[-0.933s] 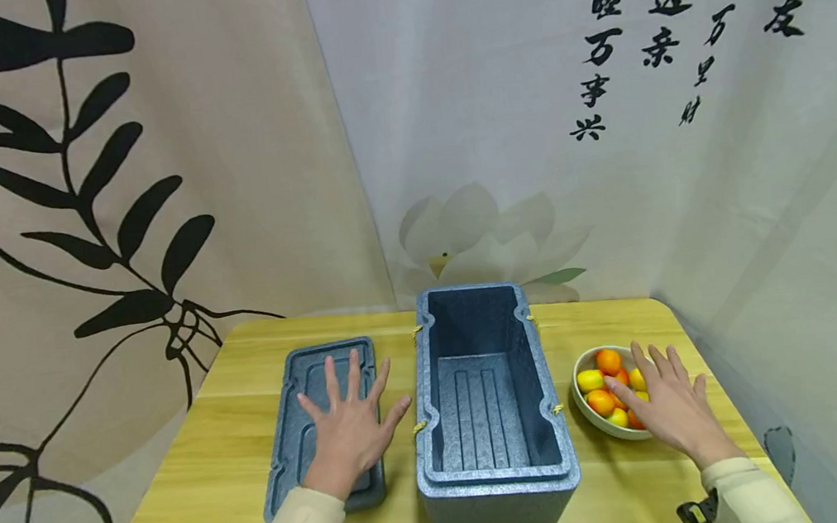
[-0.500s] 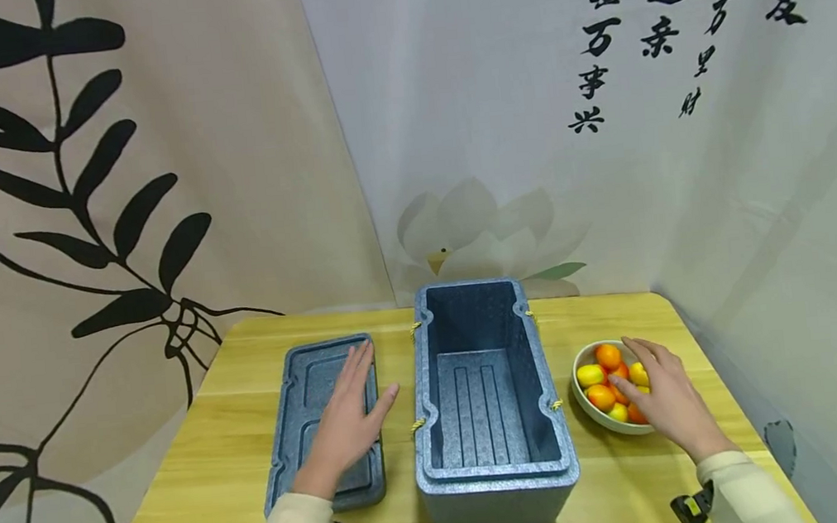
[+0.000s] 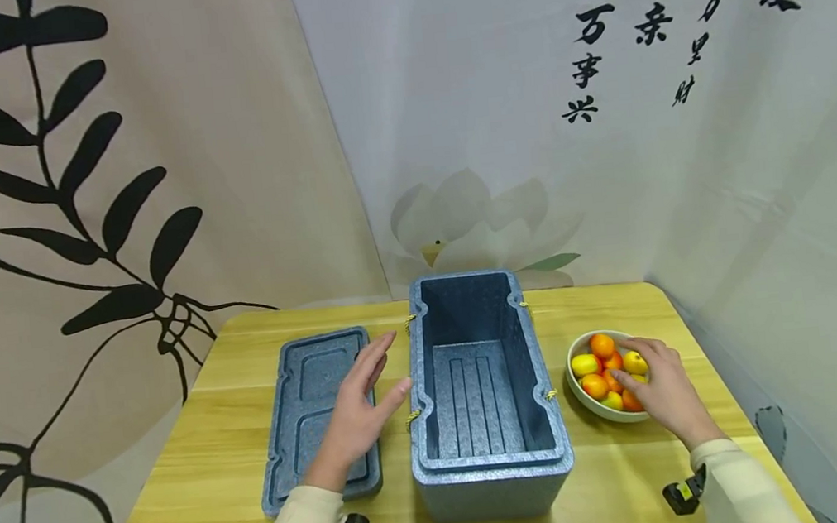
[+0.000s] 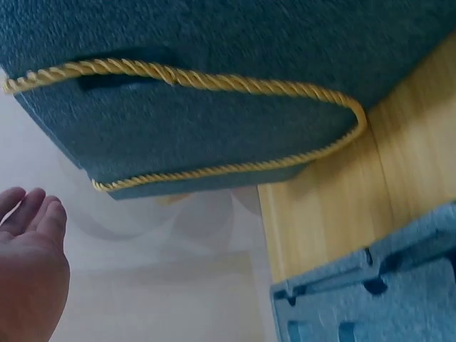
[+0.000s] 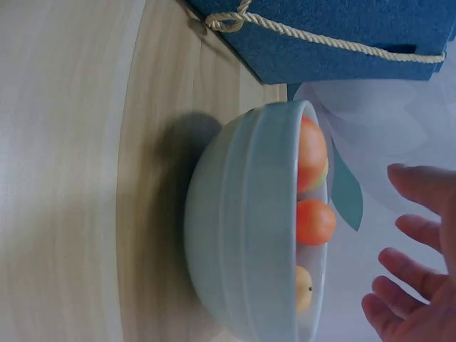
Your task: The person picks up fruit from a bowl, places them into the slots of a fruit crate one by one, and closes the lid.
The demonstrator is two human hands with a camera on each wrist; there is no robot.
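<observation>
My left hand (image 3: 356, 421) hovers over the right part of a speckled blue-grey foam lid (image 3: 309, 391), thumb apart from the fingers and nothing held. To its right stands the matching deep foam box (image 3: 494, 494), uncovered, with nothing visible inside. My right hand (image 3: 663, 394) is over the right side of a pale bowl (image 3: 588, 400) of small orange and yellow fruits (image 3: 602, 347). The right wrist view shows its bent fingers (image 5: 410, 274) spread above the rim of the bowl, apart from the fruits (image 5: 315, 221). That hand hides part of the bowl in the head view.
A yellow rope (image 4: 242, 83) runs along the box's side. All stands on a light wooden table (image 3: 203, 446), whose back edge meets a printed cloth backdrop (image 3: 266, 142). The box stands between the lid and the bowl.
My left hand has turned sideways and shifted right toward the box, its spread fingers drawn together. The right hand's fingers have bent and drawn in over the bowl. The head view has shifted slightly.
</observation>
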